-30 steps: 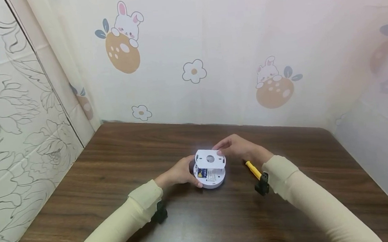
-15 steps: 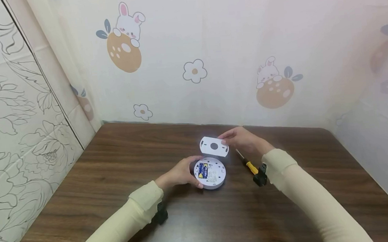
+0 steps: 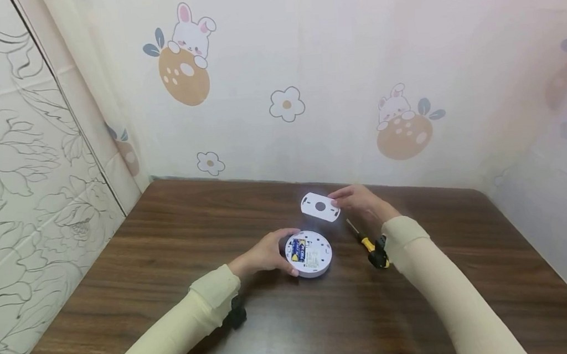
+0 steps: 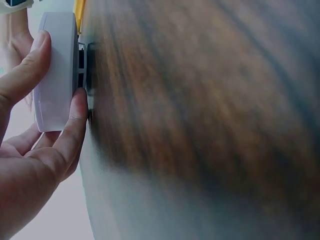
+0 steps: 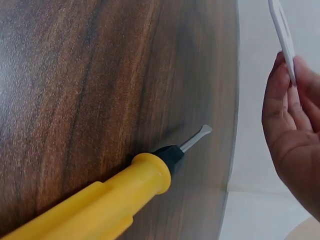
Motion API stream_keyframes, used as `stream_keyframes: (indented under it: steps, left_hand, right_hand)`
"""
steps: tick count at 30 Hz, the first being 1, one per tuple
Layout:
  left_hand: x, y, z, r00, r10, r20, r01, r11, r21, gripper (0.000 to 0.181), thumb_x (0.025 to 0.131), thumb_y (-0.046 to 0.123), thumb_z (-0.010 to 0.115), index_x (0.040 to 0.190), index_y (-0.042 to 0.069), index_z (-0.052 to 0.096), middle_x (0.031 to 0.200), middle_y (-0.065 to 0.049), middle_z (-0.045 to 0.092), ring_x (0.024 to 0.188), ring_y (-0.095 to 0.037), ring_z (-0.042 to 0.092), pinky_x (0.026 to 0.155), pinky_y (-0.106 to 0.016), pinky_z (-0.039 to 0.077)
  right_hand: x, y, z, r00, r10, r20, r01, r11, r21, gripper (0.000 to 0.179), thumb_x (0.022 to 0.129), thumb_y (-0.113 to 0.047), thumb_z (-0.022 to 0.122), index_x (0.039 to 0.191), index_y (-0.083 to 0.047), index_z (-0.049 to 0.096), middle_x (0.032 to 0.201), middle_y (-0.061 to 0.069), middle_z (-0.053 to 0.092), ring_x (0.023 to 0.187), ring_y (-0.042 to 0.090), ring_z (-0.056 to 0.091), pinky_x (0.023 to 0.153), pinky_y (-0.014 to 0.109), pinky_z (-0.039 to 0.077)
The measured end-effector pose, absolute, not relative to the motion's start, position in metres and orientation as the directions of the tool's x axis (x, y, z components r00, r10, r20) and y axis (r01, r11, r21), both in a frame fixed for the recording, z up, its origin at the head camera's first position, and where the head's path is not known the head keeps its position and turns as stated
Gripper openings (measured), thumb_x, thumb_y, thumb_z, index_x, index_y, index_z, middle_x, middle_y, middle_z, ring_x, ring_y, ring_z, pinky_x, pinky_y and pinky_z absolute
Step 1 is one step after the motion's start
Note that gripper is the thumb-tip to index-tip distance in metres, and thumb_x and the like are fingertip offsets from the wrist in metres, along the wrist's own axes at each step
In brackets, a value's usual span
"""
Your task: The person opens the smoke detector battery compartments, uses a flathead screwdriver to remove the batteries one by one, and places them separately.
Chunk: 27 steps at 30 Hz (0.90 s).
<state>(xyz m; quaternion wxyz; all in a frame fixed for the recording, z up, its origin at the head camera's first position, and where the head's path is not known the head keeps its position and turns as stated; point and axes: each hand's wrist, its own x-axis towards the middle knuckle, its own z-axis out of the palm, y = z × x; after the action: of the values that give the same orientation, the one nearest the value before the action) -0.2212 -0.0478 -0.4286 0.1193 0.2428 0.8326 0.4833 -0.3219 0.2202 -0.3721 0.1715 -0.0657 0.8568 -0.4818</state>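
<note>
A round white smoke alarm (image 3: 322,255) lies face down near the middle of the table, its back upward. Blue and yellow batteries (image 3: 299,250) show in its open compartment, beside a printed label. My left hand (image 3: 268,252) grips the alarm's left side, thumb on the near edge and fingers around the far edge; the left wrist view shows its thick rim (image 4: 57,75) between them. With my right hand (image 3: 361,201) I pinch the right end of a white mounting plate (image 3: 309,203), which has a round central hole and slots. The plate is held beyond the alarm, apart from it.
A yellow-handled screwdriver (image 3: 367,244) lies on the brown wooden table (image 3: 206,216) below my right wrist, its metal tip (image 5: 199,135) pointing away from me. A patterned curtain (image 3: 244,63) hangs at the table's far edge.
My right hand has lifted the mounting plate off the alarm's back and carried it away and to the right, uncovering the batteries. My left hand keeps its grip on the alarm.
</note>
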Motion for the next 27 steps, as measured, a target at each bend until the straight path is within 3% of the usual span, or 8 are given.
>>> stream_keyframes:
  steps: [16, 23, 27]
  left_hand:
    - [-0.220, -0.045, -0.427, -0.862, 0.507, 0.007, 0.263, 0.437, 0.860, 0.090, 0.062, 0.010, 0.090, 0.140, 0.009, 0.045, 0.137, -0.013, 0.047, 0.128, -0.029, 0.041, 0.110, -0.050, 0.028]
    - [-0.222, -0.045, -0.429, -0.859, 0.512, 0.014, 0.276, 0.439, 0.855, 0.090, 0.062, 0.012, 0.090, 0.140, 0.009, 0.045, 0.137, -0.012, 0.048, 0.126, -0.028, 0.042, 0.110, -0.049, 0.029]
    - [-0.222, -0.046, -0.429, -0.857, 0.515, 0.013, 0.274, 0.436, 0.857, 0.091, 0.062, 0.010, 0.090, 0.140, 0.008, 0.044, 0.137, -0.012, 0.047, 0.126, -0.027, 0.041, 0.110, -0.048, 0.028]
  right_hand:
    - [-0.335, 0.226, -0.390, -0.961, -0.119, -0.250, 0.168, 0.468, -0.867, 0.038, 0.093, -0.005, 0.060, 0.128, 0.007, 0.054, 0.129, 0.026, 0.052, 0.114, 0.034, 0.051, 0.100, 0.043, 0.044]
    - [-0.335, 0.228, -0.400, -0.960, -0.121, -0.251, 0.172, 0.450, -0.876, 0.039, 0.091, 0.000, 0.060, 0.127, 0.013, 0.051, 0.106, 0.021, 0.063, 0.082, 0.017, 0.060, 0.076, 0.027, 0.054]
    - [-0.335, 0.228, -0.404, -0.962, -0.136, -0.237, 0.158, 0.427, -0.890, 0.038, 0.090, 0.002, 0.059, 0.125, 0.016, 0.050, 0.095, 0.014, 0.065, 0.075, 0.013, 0.060, 0.071, 0.024, 0.054]
